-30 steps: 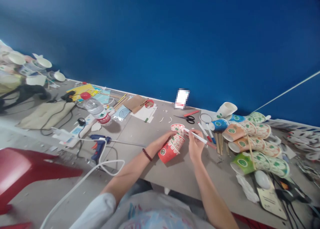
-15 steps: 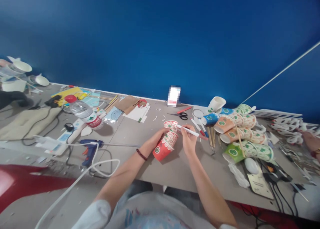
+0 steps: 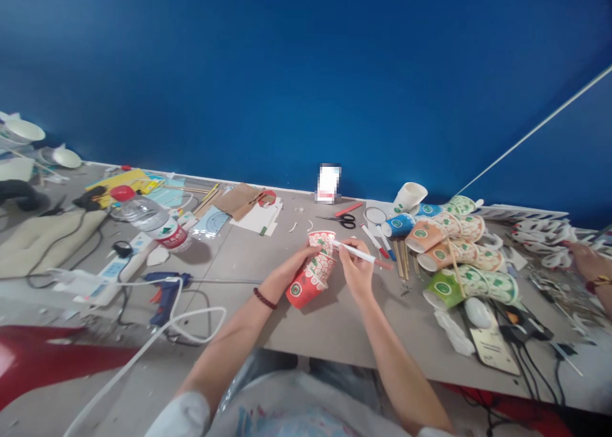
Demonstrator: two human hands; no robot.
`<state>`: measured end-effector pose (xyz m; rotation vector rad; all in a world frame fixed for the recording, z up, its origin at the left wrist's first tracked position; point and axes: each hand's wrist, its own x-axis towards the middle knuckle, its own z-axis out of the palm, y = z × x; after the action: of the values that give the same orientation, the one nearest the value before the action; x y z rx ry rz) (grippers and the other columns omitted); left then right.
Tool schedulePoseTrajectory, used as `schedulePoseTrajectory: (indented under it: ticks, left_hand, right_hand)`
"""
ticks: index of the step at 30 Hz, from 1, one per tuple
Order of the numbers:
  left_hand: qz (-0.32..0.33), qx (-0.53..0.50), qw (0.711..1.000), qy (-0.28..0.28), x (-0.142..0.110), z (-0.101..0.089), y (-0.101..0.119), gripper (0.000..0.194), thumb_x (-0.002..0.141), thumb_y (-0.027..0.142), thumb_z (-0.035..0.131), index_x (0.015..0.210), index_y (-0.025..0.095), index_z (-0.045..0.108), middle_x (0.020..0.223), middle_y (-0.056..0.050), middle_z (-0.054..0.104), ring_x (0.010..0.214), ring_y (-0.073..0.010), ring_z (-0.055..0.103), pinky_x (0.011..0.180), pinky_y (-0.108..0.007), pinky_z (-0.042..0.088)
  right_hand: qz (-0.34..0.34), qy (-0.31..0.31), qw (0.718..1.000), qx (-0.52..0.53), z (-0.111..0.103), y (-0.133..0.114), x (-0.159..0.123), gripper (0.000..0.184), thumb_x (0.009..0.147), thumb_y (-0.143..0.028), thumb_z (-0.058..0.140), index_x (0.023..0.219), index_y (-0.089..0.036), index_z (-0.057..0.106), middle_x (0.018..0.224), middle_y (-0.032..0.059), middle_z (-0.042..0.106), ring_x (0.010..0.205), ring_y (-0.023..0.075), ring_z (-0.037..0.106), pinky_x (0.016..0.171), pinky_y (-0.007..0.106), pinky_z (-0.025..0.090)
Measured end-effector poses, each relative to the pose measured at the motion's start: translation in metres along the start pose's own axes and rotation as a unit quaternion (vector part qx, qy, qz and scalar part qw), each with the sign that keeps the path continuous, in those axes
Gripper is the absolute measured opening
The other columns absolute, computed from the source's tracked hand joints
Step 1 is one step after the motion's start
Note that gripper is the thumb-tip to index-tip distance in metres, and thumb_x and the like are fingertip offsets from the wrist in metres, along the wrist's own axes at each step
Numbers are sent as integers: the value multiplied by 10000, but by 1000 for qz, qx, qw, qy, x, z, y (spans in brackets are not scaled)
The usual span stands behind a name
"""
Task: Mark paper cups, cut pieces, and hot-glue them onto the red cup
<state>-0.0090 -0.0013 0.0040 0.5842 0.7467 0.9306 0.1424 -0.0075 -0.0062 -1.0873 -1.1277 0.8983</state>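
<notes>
My left hand [image 3: 300, 262] is closed round a red and white patterned stack of paper cups [image 3: 306, 285], tilted over the table with the solid red end nearest me. In my right hand [image 3: 356, 268] is a white marker pen [image 3: 356, 252] with a red end, gripped between the fingers. Its tip meets or nearly meets the upper cup near the rim; I cannot tell whether it touches. Beyond my hands lie black-handled scissors [image 3: 345, 220] and a red strip [image 3: 349, 209]. A red marker [image 3: 375, 241] and a blue marker [image 3: 386, 242] lie to the right.
Stacked cups in blue, orange and green [image 3: 444, 289] lie on the right. At left are a plastic bottle [image 3: 160, 225], a blue glue gun [image 3: 165, 297] with its white cable and a power strip [image 3: 119, 268]. Another person's hand [image 3: 589, 262] reaches in at far right.
The view has shifted slightly, so most things sit a little further left. Both hands keep their hold, with the pen still at the upper cup. The other person's hand shows more at far right.
</notes>
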Motion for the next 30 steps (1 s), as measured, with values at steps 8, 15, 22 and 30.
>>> schedulePoseTrajectory:
  ticks: [8, 15, 22, 30]
  left_hand:
    - [15, -7, 1000, -5, -2, 2, 0, 474, 764, 234, 680, 1203, 167, 513, 890, -67, 695, 736, -193, 671, 691, -317, 549]
    - [0, 10, 1000, -5, -7, 6, 5, 466, 757, 263, 694, 1184, 176, 531, 884, -64, 689, 743, -197, 664, 689, -314, 539]
    - [17, 14, 1000, -18, -9, 4, 3, 476, 778, 265, 678, 1208, 166, 499, 905, -56, 674, 775, -188, 647, 728, -302, 524]
    - [10, 13, 1000, -18, -7, 2, 3, 514, 766, 265, 690, 1232, 170, 497, 904, -62, 683, 766, -192, 662, 733, -316, 531]
  right_hand:
    - [-10, 3, 1000, -13, -2, 3, 0, 205, 789, -377, 639, 848, -188, 585, 811, 16, 584, 699, 143, 578, 648, 284, 503]
    - [-5, 14, 1000, 6, -2, 8, 1, 220, 778, -400, 644, 813, -192, 581, 781, 11, 589, 670, 144, 570, 652, 304, 509]
    - [3, 12, 1000, 8, -1, 8, 1, 207, 789, -386, 636, 850, -196, 581, 819, 15, 580, 678, 142, 572, 631, 295, 506]
    - [-4, 11, 1000, 6, -1, 5, -1, 211, 779, -394, 641, 805, -195, 577, 781, 10, 598, 663, 139, 575, 665, 303, 511]
